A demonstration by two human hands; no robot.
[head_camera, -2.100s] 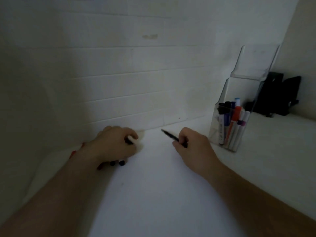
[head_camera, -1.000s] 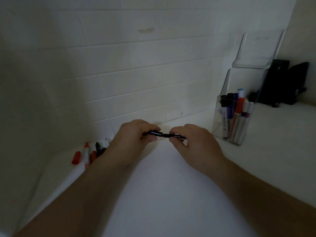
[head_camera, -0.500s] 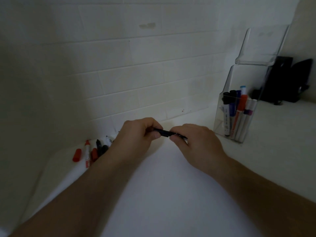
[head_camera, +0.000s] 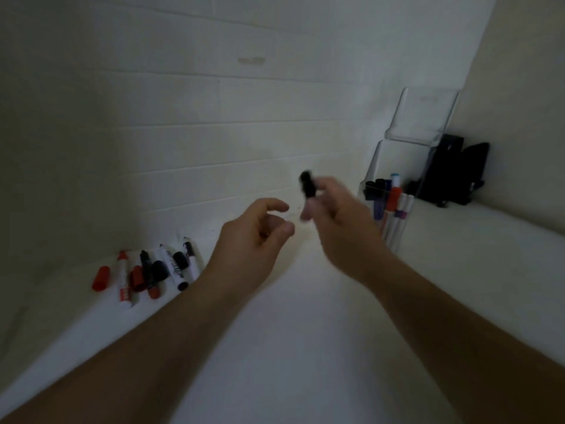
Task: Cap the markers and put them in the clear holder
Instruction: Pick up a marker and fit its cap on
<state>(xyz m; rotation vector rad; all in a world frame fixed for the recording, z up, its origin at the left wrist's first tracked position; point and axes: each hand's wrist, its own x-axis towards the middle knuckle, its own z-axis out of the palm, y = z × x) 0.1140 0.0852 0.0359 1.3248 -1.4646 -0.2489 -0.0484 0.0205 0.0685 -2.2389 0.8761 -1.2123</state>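
My right hand (head_camera: 334,220) is blurred and holds a black marker (head_camera: 307,185) with its capped end pointing up, a short way left of the clear holder (head_camera: 386,209). That holder stands at the right against the wall with several capped markers upright in it. My left hand (head_camera: 258,231) hovers just left of the right one, fingers loosely curled and apart, holding nothing. At the left by the wall lies a pile of loose markers (head_camera: 171,264) and caps, including a lone red cap (head_camera: 101,278).
A white counter (head_camera: 275,347) runs under both arms and meets a white tiled wall (head_camera: 214,117) behind. A black object (head_camera: 452,175) stands behind the holder at the right. The holder has a taller clear back pocket (head_camera: 425,117).
Both hands pressed the cap onto the black marker, then parted. My left hand let go and my right hand lifted the marker up and to the right toward the holder.
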